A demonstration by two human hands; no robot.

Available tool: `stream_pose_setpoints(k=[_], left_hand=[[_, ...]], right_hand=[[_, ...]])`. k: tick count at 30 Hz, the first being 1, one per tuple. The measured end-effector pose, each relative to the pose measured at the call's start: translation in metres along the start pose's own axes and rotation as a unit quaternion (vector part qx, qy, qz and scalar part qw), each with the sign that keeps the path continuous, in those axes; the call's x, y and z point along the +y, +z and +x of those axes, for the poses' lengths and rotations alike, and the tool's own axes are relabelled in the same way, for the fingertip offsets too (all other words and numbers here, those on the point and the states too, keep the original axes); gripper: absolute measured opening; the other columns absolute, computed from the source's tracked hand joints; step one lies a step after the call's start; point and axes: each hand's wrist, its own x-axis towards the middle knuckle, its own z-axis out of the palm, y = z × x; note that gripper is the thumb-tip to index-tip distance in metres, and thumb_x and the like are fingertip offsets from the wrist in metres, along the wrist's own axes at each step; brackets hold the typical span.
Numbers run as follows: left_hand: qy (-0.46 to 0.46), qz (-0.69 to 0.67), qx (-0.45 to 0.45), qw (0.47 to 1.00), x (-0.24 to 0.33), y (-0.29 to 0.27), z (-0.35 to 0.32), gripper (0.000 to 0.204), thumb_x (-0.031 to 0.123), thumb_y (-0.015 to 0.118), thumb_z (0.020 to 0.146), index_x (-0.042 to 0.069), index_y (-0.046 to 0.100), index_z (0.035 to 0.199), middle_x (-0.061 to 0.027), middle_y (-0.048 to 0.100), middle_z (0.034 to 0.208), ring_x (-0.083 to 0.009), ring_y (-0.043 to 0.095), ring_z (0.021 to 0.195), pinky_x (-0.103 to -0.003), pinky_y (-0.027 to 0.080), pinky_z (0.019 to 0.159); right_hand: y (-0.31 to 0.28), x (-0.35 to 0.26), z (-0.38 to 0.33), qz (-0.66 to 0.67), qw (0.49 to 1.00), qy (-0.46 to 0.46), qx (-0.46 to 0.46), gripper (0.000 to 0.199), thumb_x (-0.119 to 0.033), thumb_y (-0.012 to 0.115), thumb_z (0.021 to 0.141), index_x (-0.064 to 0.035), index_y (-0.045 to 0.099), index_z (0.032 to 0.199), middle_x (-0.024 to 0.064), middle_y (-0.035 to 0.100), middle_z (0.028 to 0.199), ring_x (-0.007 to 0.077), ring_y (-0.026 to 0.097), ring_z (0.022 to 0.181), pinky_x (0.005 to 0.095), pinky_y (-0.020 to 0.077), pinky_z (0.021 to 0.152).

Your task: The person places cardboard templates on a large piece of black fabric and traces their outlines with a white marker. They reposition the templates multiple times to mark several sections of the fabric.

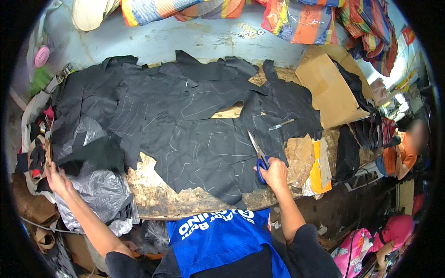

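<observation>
Right hand (275, 175) closed through the blue handles of a pair of scissors (257, 153), blades parted a little and pointing up and to the left, resting on black cloth pieces (185, 125) marked with pale chalk lines. Cloth spread in overlapping layers across a worn wooden table (185, 201), hanging slightly over the near edge. Left hand (56, 178) stretched far out to the left, at the edge of a heap of black and silvery grey fabric (99, 190); fingers partly hidden, grip impossible to tell. Just right of the scissors, a stack of brown paper patterns (300, 157) and a yellow sheet (320, 169). Further back on the cloth, a small pen-like tool (281, 124). Beyond that, an open cardboard box (327, 88). Blue apron (222, 241) at the lower edge.
</observation>
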Motion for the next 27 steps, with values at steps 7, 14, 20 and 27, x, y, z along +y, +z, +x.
stream_pose_setpoints(k=[7,14,20,27], left_hand=[[0.24,0.607,-0.155,0.741,-0.063,0.033,-0.14,0.078,0.052,0.063,0.079,0.009,0.036,0.138,-0.0215,0.037,0.14,-0.0329,0.032,0.132,-0.056,0.023,0.104],[0.157,0.669,-0.215,0.694,-0.064,0.039,-0.174,0.07,0.052,0.063,0.077,0.018,0.043,0.136,-0.0129,0.039,0.14,-0.029,0.033,0.132,-0.067,0.015,0.101],[0.168,0.66,-0.214,0.7,-0.066,0.037,-0.174,0.067,0.049,0.063,0.078,0.018,0.044,0.134,-0.0124,0.04,0.139,-0.0287,0.035,0.131,-0.067,0.016,0.101],[0.176,0.666,-0.212,0.693,-0.066,0.037,-0.173,0.064,0.048,0.063,0.078,0.019,0.046,0.132,-0.0125,0.04,0.139,-0.0297,0.034,0.13,-0.066,0.017,0.101]], right_hand=[[0.016,-0.049,-0.022,0.097,0.989,-0.113,-0.006,0.051,-0.033,0.077,0.067,0.0015,0.061,0.101,0.019,0.062,0.092,0.0317,0.059,0.094,0.0425,0.0464,0.08],[0.039,-0.099,-0.02,0.147,0.962,-0.16,-0.166,0.034,-0.024,0.074,0.07,0.0007,0.059,0.088,0.0203,0.063,0.08,0.0377,0.061,0.082,0.0443,0.0476,0.074],[-0.002,-0.095,0.013,0.392,0.896,-0.137,-0.159,0.037,-0.006,0.063,0.076,0.0037,0.058,0.111,0.0171,0.067,0.095,0.0216,0.065,0.079,0.0321,0.0499,0.071],[-0.08,-0.08,0.089,0.381,0.88,-0.151,-0.238,0.028,-0.002,0.058,0.083,0.0025,0.062,0.11,0.0013,0.064,0.092,0.0065,0.056,0.077,0.0221,0.0477,0.07]])
